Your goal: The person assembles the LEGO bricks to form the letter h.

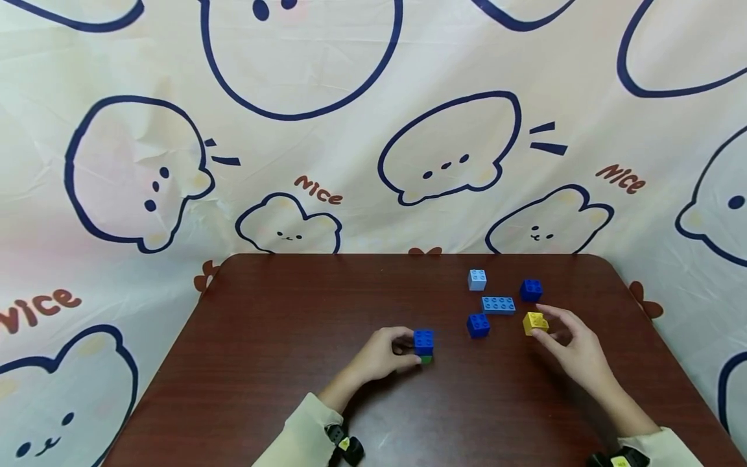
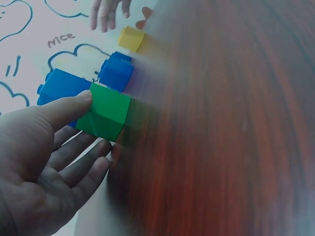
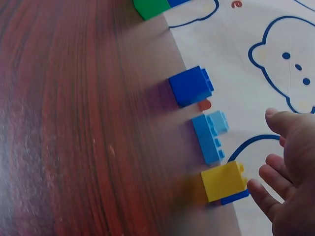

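Note:
My left hand (image 1: 382, 353) pinches a stack of two bricks between thumb and fingers, a blue brick (image 1: 423, 341) above a green brick (image 1: 426, 359). In the left wrist view, the thumb lies across the seam where the green brick (image 2: 106, 110) meets the blue one. My right hand (image 1: 578, 350) hovers at a yellow brick (image 1: 534, 322), thumb and fingers spread around it. The right wrist view has those fingers apart from the yellow brick (image 3: 224, 182), with a gap between thumb and fingertips.
Left of the yellow brick sits a dark blue brick (image 1: 478, 325). Behind stand a longer mid-blue brick (image 1: 498, 305), a light blue brick (image 1: 476, 280) and another dark blue brick (image 1: 531, 290). All are on the brown table (image 1: 280, 311), with a patterned cloth (image 1: 350, 149) hanging behind.

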Demonstrator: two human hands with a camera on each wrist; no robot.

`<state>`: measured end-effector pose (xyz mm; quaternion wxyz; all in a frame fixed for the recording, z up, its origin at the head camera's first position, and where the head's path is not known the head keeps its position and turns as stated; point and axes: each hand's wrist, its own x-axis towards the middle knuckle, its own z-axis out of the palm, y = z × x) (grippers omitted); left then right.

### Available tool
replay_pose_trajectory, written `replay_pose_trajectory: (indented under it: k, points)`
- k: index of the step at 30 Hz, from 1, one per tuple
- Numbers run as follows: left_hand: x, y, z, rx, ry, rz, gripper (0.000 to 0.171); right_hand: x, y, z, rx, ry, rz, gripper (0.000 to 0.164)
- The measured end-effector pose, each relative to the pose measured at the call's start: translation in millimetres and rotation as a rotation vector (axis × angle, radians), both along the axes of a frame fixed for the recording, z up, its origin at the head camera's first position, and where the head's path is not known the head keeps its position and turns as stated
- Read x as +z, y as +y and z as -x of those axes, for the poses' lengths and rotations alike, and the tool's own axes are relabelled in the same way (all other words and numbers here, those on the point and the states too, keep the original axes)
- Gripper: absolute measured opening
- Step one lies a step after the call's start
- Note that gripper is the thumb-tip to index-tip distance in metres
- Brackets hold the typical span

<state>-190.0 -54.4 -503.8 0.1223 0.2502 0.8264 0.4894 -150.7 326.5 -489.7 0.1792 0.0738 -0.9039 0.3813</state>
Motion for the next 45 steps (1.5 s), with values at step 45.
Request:
replay_pose_trajectory:
  k: [45]
  points:
    - [25.4,-42,6.1,0.077,0.073,-0.018,0.059,-45.2,23,22.6,-0.027,-0.128,0.040,0.044]
